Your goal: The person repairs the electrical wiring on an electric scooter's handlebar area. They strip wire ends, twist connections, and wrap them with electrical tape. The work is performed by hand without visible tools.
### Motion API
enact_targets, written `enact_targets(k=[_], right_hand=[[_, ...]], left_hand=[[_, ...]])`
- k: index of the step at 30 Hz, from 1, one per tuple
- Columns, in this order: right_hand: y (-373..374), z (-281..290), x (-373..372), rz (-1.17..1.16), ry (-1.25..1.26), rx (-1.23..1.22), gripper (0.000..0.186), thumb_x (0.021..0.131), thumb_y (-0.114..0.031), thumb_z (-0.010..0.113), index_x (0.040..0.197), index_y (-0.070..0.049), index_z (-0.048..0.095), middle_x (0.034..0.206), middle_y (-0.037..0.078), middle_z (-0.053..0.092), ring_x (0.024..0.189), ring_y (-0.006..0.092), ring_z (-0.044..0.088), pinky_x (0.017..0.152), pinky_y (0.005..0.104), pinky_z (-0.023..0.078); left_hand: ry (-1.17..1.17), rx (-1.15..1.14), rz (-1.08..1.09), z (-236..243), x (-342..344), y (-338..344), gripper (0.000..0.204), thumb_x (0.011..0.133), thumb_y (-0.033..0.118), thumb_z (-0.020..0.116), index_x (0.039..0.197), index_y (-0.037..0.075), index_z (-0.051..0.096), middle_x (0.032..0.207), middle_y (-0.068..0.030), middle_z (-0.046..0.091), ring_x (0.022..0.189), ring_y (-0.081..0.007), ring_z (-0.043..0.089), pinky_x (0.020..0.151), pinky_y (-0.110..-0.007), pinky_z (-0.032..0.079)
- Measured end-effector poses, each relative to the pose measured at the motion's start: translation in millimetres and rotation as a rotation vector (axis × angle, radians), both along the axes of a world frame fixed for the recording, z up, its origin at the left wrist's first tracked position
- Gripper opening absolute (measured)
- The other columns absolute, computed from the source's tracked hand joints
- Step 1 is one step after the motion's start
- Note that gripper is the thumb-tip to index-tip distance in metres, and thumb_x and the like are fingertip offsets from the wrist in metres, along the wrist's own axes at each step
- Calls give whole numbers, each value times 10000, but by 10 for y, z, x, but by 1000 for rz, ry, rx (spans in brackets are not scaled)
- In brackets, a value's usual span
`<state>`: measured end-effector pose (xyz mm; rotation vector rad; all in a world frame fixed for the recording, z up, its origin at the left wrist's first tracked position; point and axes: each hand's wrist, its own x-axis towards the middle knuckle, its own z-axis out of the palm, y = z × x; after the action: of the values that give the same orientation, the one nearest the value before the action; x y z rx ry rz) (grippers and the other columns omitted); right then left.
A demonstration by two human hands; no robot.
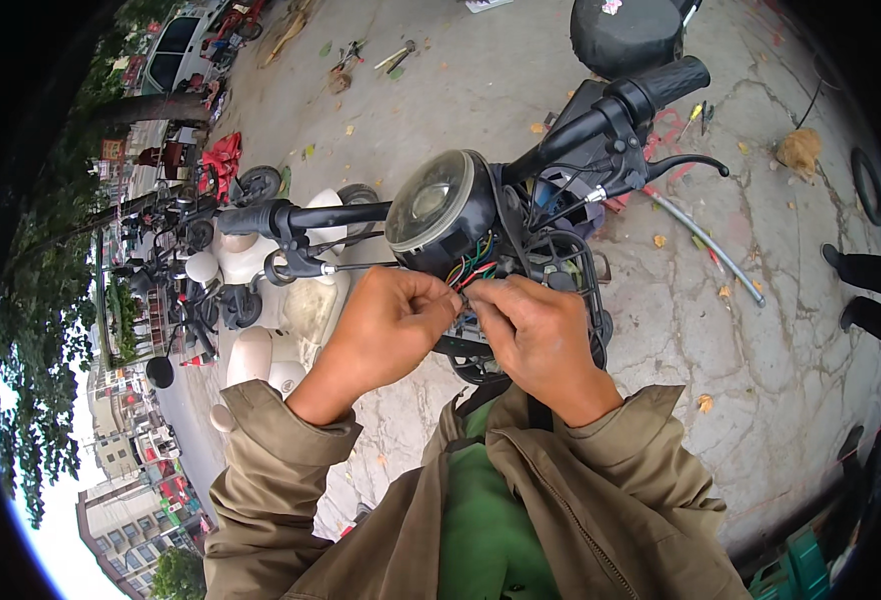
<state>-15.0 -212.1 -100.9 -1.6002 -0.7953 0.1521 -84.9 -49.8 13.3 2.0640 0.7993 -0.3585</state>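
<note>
My left hand point(406, 320) pinches the coloured wires point(473, 268) that hang below a round black instrument housing point(431, 200) with a clear lens. Close beside it, my right hand point(531, 330) has its fingers closed on the same bundle; the fingertips and the wire ends are too small to make out clearly. The housing sits between black handlebars point(561, 140) with grips, brake levers point(686, 165) and cables. A dark frame point(586, 280) shows behind my right hand.
Parked scooters point(236, 260) stand at left. A black seat or case point(626, 35), a metal tube point(706, 250), scattered tools point(701, 115) and a tyre point(866, 185) lie around on cracked pavement point(711, 360). A person's dark-trousered legs point(866, 275) are at right.
</note>
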Motion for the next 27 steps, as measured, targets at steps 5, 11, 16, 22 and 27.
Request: enact_targets(k=[5,11,16,22,27], right_hand=[[2,32,31,51,100,53,148,911,16,763,1056,-11,774,829,134,723,662,268,709,595,365,536],[18,18,48,58,103,32,156,902,-105,766,1058,-107,775,863,95,748,722,342,726,601,441,567],[5,42,60,63,102,28,135,902,-113,758,1035,-98,772,850,106,742,717,350,721,593,453,556],[7,28,63,55,77,58,111,903,-118,757,1010,-87,762,825,105,731,697,352,714,592,454,552],[-24,-10,69,49,-26,22,151,892,-125,769,1040,-97,753,819,93,718,676,339,709,575,457,540]], left_hand=[[-127,269,7,-1,-95,-156,134,910,70,809,960,-46,767,633,-39,586,588,-73,499,506,-299,386],[-569,775,-405,-109,-169,-290,185,795,-23,823,960,26,757,751,-72,616,596,-254,601,543,-387,461],[-524,900,-550,-75,-176,-385,237,788,-35,840,1011,-5,766,753,-78,617,642,-279,610,591,-413,455],[-417,1051,-598,-112,-166,-432,134,838,84,782,955,40,735,786,-50,553,694,-253,572,654,-416,396],[-360,933,-532,-113,-92,-400,133,813,55,793,928,33,731,770,-86,601,713,-293,611,662,-428,425]])
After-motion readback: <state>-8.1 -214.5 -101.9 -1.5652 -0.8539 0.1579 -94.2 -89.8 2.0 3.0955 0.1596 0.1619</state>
